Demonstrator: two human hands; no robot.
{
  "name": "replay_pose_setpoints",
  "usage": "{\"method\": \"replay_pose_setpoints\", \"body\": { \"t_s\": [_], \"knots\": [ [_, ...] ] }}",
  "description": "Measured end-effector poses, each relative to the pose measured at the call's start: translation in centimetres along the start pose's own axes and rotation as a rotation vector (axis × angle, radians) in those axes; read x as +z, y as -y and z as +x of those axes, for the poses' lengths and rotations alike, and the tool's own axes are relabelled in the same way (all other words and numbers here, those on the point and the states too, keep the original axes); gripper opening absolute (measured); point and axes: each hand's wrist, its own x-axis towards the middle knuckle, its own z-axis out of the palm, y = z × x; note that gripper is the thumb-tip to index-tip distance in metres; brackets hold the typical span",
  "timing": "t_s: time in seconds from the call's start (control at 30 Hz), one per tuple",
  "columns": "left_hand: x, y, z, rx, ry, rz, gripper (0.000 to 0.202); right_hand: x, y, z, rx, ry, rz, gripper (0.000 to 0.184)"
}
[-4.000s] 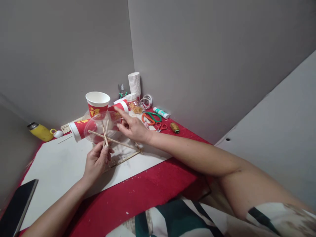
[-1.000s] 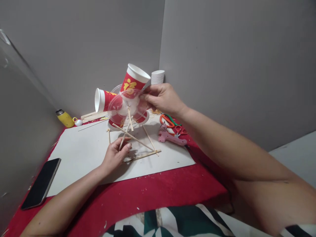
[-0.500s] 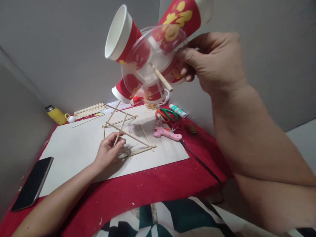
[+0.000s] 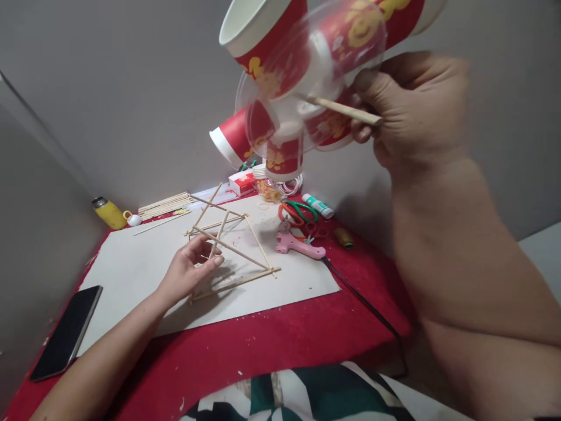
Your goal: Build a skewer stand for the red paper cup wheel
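Note:
My right hand (image 4: 421, 108) is raised and closed on a paper-cup wheel (image 4: 319, 64). Red and white paper cups sit around clear plastic discs in it, and its top runs out of view. From the wheel's middle a wooden stick (image 4: 346, 110) points toward me and to the right. Below, my left hand (image 4: 190, 266) has thumb and fingers around one slanting stick of a wooden stick frame (image 4: 236, 248). That frame stands on a white board (image 4: 144, 280), its joints tied with small bands.
A pink glue gun (image 4: 298, 244) lies right of the frame, its black cord trailing off. Behind it are scissors (image 4: 302, 211) and a white-green tube (image 4: 318, 206). A phone (image 4: 68, 333) lies at left; a yellow bottle (image 4: 108, 212) and loose sticks (image 4: 164, 204) are at the back.
The cup wheel in my right hand has come closer, up and to the right, and turned so its stick points more sideways. My left hand stays at the frame, its fingers slightly looser.

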Motion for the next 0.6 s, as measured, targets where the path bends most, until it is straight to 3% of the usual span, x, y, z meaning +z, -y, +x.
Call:
{"method": "replay_pose_setpoints", "body": {
  "t_s": [0.2,0.27,0.33,0.43,0.5,0.6],
  "knots": [
    [-4.3,-1.6,0.0,-0.103,0.213,-0.044,0.050,0.8,-1.2,0.4,0.011,-0.016,0.033,0.032],
    [-6.1,-2.2,-0.3,-0.131,0.224,-0.038,0.050,1.5,-1.4,0.2,0.008,-0.019,0.057,0.032],
    [-7.7,-2.9,-0.6,-0.128,0.146,0.004,0.048,2.3,-1.4,0.2,0.000,-0.037,0.081,0.030],
    [-9.1,-4.9,-0.9,-0.069,-0.095,0.036,0.042,3.9,-0.9,0.7,-0.023,-0.101,0.125,0.024],
    [-9.0,-6.9,-0.8,-0.003,-0.224,-0.002,0.039,5.4,0.0,1.0,-0.071,-0.137,0.144,0.021],
    [-7.4,-10.8,0.1,0.060,-0.219,-0.145,0.037,8.1,2.0,0.6,-0.155,-0.106,0.185,0.019]
  ]
}}
